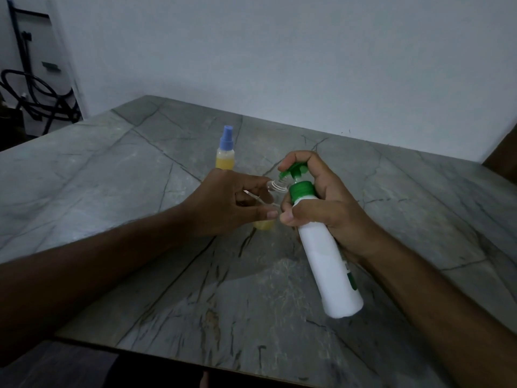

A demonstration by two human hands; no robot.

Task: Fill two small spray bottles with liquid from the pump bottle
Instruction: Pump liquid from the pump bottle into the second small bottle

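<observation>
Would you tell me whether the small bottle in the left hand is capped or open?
Open: the small bottle shows a bare threaded neck.

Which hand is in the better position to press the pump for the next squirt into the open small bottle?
The right hand. It already grips the white pump bottle, with a finger on the green pump head, whose nozzle is at the open bottle. The left hand holds that bottle.

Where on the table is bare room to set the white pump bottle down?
Bare table lies right of the right hand, which grips the pump bottle. The near middle between both forearms and the far left are bare too. It is crowded around the left hand with its open bottle, and by the capped spray bottle.
</observation>
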